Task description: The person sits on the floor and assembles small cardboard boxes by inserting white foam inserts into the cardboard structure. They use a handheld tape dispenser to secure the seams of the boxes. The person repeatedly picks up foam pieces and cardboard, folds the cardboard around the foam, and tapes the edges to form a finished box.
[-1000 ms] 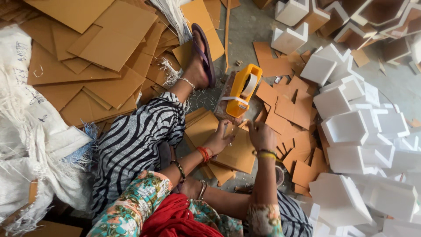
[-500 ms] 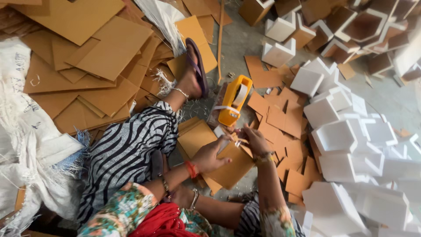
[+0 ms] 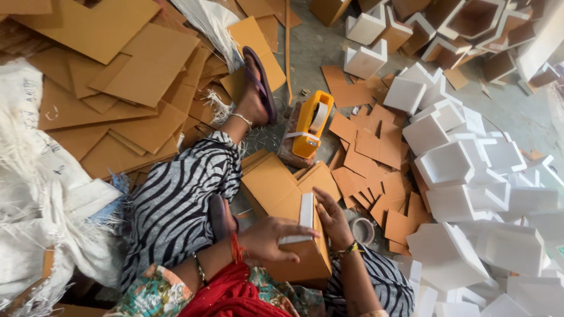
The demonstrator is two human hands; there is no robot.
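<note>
Scanning left to right: floor workspace viewed from overhead, person seated, one leg stretched toward the far side.
Far left: white woven sack [image 3: 35, 199] bunched up, frayed edges.
Left, far: brown cardboard sheets [image 3: 117, 76] spread in a loose overlapping heap, unfolded.
Centre, near: flat brown cardboard stack [image 3: 276, 188] laid just in front of the lap.
Left hand [image 3: 271, 239]: laid palm-down over the near end of the white-edged cardboard piece [image 3: 304, 220], fingers slightly spread and pressed on it, thumb side underneath not seen.
Workpiece location: white-edged cardboard piece held between both hands above the near end of the flat stack, upright white flap seen at its far end.
Right hand [image 3: 330, 218]: placed against the right side of the same piece, fingers together and extended along its edge; full clamp cannot be told.
Centre, far: yellow tape dispenser [image 3: 313, 123] stood on the floor beside the sandalled foot, tape strip hanging at its front.
Near right of hands: tape roll [image 3: 363, 230] lying on the floor.
Right: small brown cardboard cut pieces [image 3: 376, 158] scattered.
Far right: white formed boxes [image 3: 464, 170] piled in large number.
Progress (judged): many boxes appear formed already; big sheet heap left unused; current piece at folding stage, no tape visible on it.
</note>
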